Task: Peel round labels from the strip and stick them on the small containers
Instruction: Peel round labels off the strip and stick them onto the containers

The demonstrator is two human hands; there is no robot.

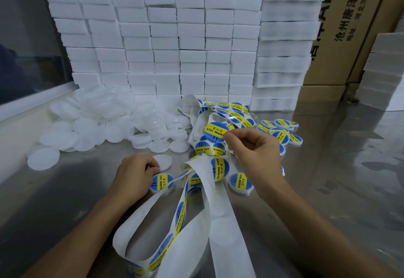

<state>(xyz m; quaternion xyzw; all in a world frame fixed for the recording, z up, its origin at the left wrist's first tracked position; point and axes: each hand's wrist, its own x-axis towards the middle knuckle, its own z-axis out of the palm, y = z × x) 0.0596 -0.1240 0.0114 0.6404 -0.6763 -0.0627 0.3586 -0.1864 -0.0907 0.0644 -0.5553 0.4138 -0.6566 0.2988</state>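
Head view: tangled loops of white backing strip (220, 218) are spread across the lower centre, lying over part of the steel table (341, 190) between the two forearms. A round blue-and-yellow label (215, 132) is pinched at its right edge by the thumb and forefinger of the right hand (255, 153), held up at centre frame above the tangle. The left hand (135, 174), fingers curled, is pressed on a labelled container (162, 182) at lower centre left; whether the container is gripped cannot be told. One more labelled container (240, 183) is seen just below the right wrist, and a cluster of labelled containers (282, 132), about six, lies right of centre, partly hidden behind the right hand. An uncounted heap of plain white lids and containers (105, 120) is piled at centre left. Behind it, stacked white foam blocks (166, 44) are ranged in roughly nine columns across the upper frame, with another stack at the right edge. Cardboard cartons (349, 26) with printed characters are stood at upper right. The table surface is reflective.
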